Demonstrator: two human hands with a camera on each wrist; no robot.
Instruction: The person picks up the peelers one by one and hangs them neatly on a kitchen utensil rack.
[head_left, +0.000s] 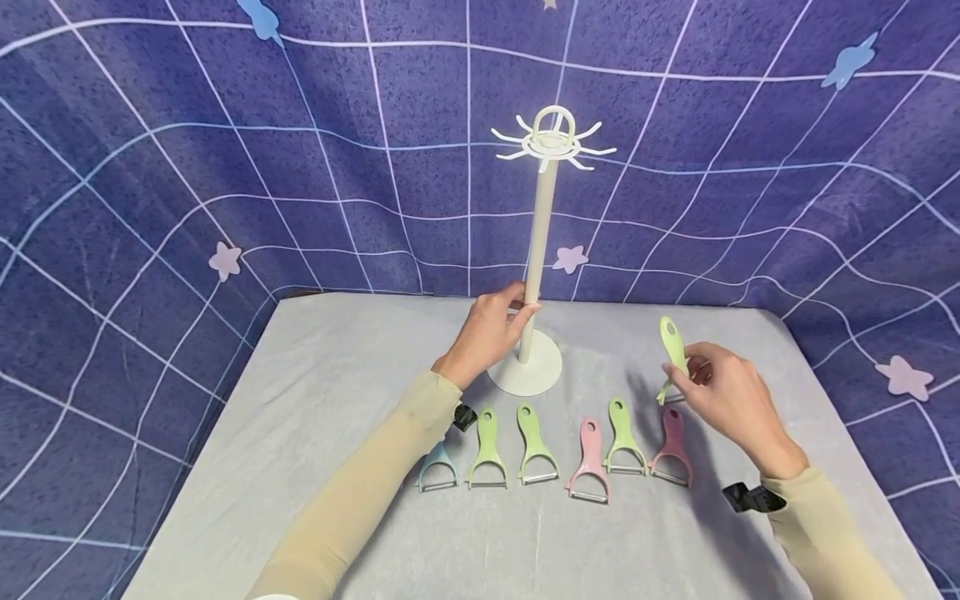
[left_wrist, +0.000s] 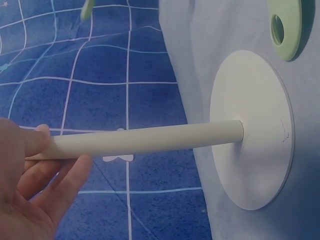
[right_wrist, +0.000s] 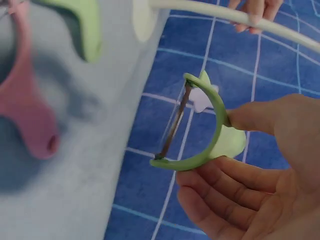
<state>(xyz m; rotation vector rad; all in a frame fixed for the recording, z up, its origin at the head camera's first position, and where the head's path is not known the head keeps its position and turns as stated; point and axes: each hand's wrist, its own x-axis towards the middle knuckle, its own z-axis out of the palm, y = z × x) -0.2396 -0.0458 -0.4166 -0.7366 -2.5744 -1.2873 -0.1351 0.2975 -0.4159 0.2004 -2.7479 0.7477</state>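
A white stand (head_left: pixel 542 225) with a round base (head_left: pixel 525 379) and a ring of hooks (head_left: pixel 553 145) on top stands upright toward the back of the table. My left hand (head_left: pixel 491 329) grips its pole low down, thumb and fingers around it; the left wrist view shows the pole (left_wrist: pixel 150 140) between them. Above the table at the right, my right hand (head_left: pixel 726 396) pinches a green peeler (head_left: pixel 672 342), its handle with the hanging hole pointing up. In the right wrist view, thumb and fingers hold this peeler (right_wrist: pixel 218 125) where the handle meets the blade fork.
Several peelers lie in a row before the stand: a blue one (head_left: pixel 437 468) partly behind the left forearm, green ones (head_left: pixel 487 437), a pink one (head_left: pixel 591 450) and a dark pink one (head_left: pixel 672 437). A patterned blue curtain (head_left: pixel 420 83) surrounds the grey-covered table (head_left: pixel 480 542).
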